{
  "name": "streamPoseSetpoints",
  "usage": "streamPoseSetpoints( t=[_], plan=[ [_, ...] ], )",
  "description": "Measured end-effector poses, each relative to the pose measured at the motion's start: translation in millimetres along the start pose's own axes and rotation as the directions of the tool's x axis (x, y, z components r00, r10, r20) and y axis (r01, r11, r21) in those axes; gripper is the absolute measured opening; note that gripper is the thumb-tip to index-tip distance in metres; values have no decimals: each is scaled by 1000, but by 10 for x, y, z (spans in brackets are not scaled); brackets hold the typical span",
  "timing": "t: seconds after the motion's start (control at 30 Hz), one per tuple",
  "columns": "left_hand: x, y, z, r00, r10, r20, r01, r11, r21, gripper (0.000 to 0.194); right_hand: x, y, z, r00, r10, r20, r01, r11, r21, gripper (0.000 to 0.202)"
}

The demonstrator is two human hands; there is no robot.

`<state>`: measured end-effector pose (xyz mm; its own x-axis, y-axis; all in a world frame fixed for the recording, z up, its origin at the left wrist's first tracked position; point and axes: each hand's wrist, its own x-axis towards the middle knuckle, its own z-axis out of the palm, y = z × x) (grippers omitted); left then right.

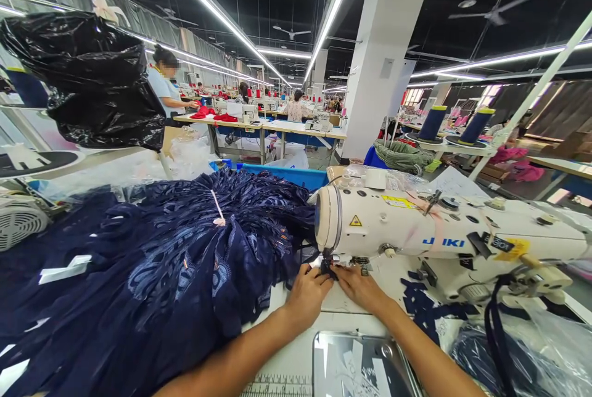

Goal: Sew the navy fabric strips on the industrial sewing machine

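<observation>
- Pinching a small navy piece of fabric (327, 266) under the needle area of the white sewing machine (416, 230), both hands are meeting at the presser foot, fingertips together on the cloth.
- The left hand (308, 292) is lying flat on the worktop (296, 354), its fingers pressing the piece down from the left side.
- The right hand (358, 286) is closing in from the right, fingertips touching the same piece just beside the left hand's.
- A large heap of navy lace garments (152, 261) is piling up over the left half of the worktop, reaching its near left corner; whether these are finished pieces cannot be told.
- Loose navy strips (423, 307) are lying to the right of the hands, under the machine's arm, looking like work waiting.
- Judging by this, the stitching on this piece is only starting, as hardly any cloth is showing behind the foot.
</observation>
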<state>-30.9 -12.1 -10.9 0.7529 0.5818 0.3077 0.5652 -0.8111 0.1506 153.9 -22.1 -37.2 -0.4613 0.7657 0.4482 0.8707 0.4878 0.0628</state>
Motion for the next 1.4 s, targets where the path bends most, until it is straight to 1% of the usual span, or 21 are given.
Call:
streamPoseSetpoints(
  t=[0.13,0.23,0.37,0.53,0.6,0.67,0.83,0.9,1.07,1.17,1.4],
  plan=[
    [-27,-174,-90,999,-30,10,31,997,-75,26,20,-106,-106,1000,9,-7,-8,997,78,29],
    [-36,-239,-151,998,-53,-16,52,994,-93,31,32,-170,-157,1000,-5,-8,6,992,128,28],
    [-44,-206,-150,999,-23,-35,21,998,-59,34,21,-168,-118,1000,18,-24,-13,981,195,29],
    [-45,-181,-87,1000,-9,-14,8,999,-32,39,-9,-110,-68,997,60,-51,-39,936,350,29],
    [-46,-186,-75,1000,0,-11,0,1000,-25,41,-13,-102,-83,997,54,-52,-31,927,374,29],
    [-50,-187,-71,1000,8,-13,-8,1000,-13,43,-13,-107,-112,998,28,-48,-9,936,352,28],
    [-85,-170,-69,998,64,-6,-64,998,25,40,-9,-146,-188,997,-54,-53,63,981,182,28],
    [-109,-167,-76,997,76,-5,-76,996,48,38,-6,-160,-203,995,-79,-54,86,986,146,27],
    [-139,-177,-111,996,75,44,-78,994,72,41,-5,-174,-210,996,-85,-22,87,990,110,24],
    [-128,-187,-111,996,64,66,-69,995,75,43,-9,-170,-202,996,-88,-22,89,992,88,26],
    [-99,-188,-66,996,70,55,-75,993,94,38,-4,-173,-206,996,-85,-21,87,992,96,27]
  ],
)
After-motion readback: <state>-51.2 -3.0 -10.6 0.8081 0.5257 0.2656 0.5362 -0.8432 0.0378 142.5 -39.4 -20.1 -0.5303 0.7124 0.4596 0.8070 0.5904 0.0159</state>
